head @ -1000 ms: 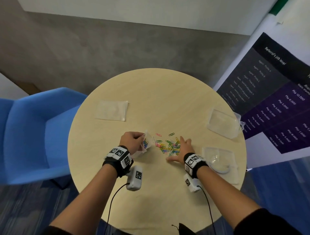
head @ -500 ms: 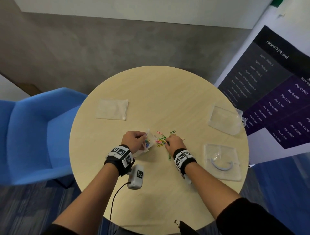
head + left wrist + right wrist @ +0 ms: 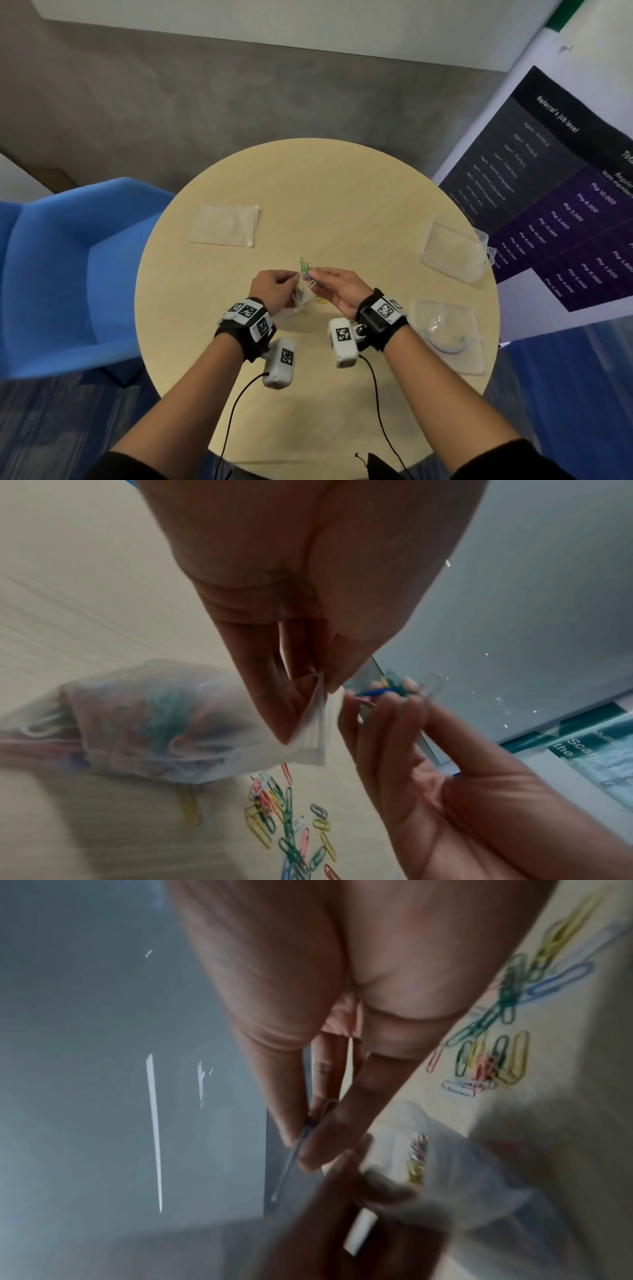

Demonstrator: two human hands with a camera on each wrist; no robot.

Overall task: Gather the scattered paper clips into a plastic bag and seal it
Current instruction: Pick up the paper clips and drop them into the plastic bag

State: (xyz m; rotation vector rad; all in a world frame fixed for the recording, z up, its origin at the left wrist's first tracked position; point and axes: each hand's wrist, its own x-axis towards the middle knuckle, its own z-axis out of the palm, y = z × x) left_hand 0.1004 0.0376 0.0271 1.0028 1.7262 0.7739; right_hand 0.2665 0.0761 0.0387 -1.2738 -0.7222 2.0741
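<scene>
On the round wooden table (image 3: 342, 192) my left hand (image 3: 294, 277) pinches the rim of a clear plastic bag (image 3: 154, 718) and holds it a little above the surface. Several coloured paper clips show inside it. My right hand (image 3: 315, 275), palm turned up, pinches a small bunch of paper clips (image 3: 305, 270) right at the bag's mouth (image 3: 322, 723). More loose clips (image 3: 287, 818) lie on the table under the hands, and they also show in the right wrist view as a blurred pile of clips (image 3: 489, 1042).
A spare flat plastic bag (image 3: 224, 224) lies at the table's back left. Two clear plastic containers (image 3: 452, 251) (image 3: 448, 335) stand along the right edge. A blue chair (image 3: 68, 274) is to the left, and a printed banner (image 3: 548, 205) to the right.
My right hand left the pile on the table, closed on a bunch of clips and rose with them to the bag's mouth. The left hand lifted the bag slightly.
</scene>
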